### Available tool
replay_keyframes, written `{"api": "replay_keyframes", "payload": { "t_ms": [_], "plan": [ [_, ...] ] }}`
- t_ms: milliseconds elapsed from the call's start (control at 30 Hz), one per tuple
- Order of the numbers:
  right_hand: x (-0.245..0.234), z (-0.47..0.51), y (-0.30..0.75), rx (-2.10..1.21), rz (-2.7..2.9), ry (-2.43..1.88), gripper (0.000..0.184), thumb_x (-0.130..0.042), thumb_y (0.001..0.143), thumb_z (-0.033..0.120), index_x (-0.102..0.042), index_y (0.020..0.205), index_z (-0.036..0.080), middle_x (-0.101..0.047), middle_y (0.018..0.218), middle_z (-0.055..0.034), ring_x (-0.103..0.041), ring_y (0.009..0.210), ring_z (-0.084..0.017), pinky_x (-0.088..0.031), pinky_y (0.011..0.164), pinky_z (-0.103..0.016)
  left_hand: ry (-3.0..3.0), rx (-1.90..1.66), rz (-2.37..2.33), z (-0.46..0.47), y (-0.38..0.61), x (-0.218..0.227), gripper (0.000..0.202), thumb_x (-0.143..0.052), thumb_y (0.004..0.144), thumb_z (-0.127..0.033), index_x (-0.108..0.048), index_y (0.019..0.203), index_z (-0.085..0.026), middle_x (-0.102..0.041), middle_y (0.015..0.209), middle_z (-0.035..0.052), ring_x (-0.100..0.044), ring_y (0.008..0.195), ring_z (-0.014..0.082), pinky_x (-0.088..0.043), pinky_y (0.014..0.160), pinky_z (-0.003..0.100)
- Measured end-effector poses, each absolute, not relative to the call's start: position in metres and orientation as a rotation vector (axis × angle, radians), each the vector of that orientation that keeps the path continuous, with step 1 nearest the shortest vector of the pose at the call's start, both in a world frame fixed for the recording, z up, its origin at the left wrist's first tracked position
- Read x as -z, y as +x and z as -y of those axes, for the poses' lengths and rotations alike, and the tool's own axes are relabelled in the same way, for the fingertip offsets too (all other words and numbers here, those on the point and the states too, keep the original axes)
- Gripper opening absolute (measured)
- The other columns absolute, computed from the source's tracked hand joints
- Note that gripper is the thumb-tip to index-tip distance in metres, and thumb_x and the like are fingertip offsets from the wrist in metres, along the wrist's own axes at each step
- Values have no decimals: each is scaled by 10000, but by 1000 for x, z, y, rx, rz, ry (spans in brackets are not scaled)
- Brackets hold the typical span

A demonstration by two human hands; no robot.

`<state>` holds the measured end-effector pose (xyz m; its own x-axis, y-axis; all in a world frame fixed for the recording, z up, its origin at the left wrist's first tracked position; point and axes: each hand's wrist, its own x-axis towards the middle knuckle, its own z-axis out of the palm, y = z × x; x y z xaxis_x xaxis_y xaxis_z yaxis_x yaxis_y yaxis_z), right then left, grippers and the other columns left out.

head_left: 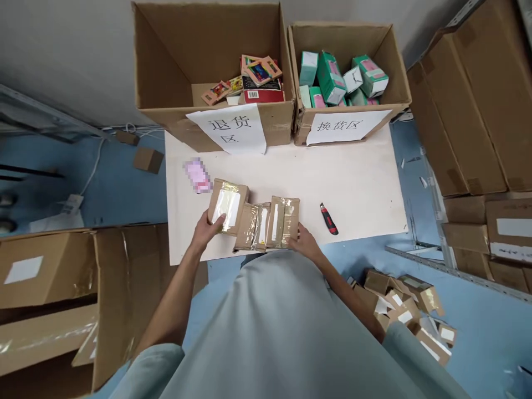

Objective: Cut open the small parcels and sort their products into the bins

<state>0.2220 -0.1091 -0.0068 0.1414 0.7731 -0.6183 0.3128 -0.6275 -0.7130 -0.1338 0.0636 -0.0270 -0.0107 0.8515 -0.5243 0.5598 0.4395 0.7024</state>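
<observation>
My left hand is closed on a small taped cardboard box, thumb on top over its pale label. A flatter taped cardboard package lies in the middle, against that box. Beside it, at the right, a second flat package has a white label strip and clear tape. My right hand grips this second package by its right edge; some fingers are hidden. Farther right on the white table lies a red and black utility knife.
At the back stand two open cartons with handwritten signs: the left carton holds colourful small packs, the right carton green boxes. A blurred pink item lies left. Discarded boxes pile on the floor; a large carton stands left.
</observation>
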Motion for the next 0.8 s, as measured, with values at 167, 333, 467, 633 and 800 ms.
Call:
{"api": "replay_keyframes", "payload": {
  "t_ms": [167,333,467,633,800],
  "plan": [
    [19,98,239,-1674,1127,-1843,607,-857,899,273,-675,1478,260,-828,1408,-81,-798,1253,-322,-653,1093,-473,1023,-350,-1781,-37,-134,14,869,-923,757,-658,-694,1425,-151,-805,1304,155,-759,1034,253,-676,840,352],
    [18,97,251,-1669,1222,-1879,559,-825,947,305,-681,1486,277,-857,1343,-77,-829,1173,-346,-648,1088,-527,970,-397,-1790,-6,-126,-13,882,-945,715,-698,-733,1382,-162,-823,1219,122,-764,1017,255,-709,895,399],
    [3,97,260,-1659,1210,-1888,506,-816,959,353,-716,1454,323,-870,1305,-34,-857,1051,-322,-665,1050,-502,1028,-447,-1785,-9,-117,-33,924,-937,699,-751,-748,1388,-165,-833,1228,118,-779,1055,283,-727,917,442],
    [-26,95,261,-1639,1166,-1846,541,-807,971,418,-714,1497,330,-865,1323,-32,-863,1045,-314,-685,1021,-482,1061,-494,-1759,-38,-114,-54,919,-995,655,-682,-776,1365,-142,-842,1229,142,-789,1075,310,-729,915,446],
    [-53,84,276,-1503,1137,-1821,678,-794,965,494,-665,1611,335,-840,1383,-65,-862,1064,-315,-709,967,-480,1150,-569,-1717,-64,-101,-74,918,-963,708,-708,-774,1411,-149,-841,1226,138,-784,1063,301,-719,880,403]
  ]
}}
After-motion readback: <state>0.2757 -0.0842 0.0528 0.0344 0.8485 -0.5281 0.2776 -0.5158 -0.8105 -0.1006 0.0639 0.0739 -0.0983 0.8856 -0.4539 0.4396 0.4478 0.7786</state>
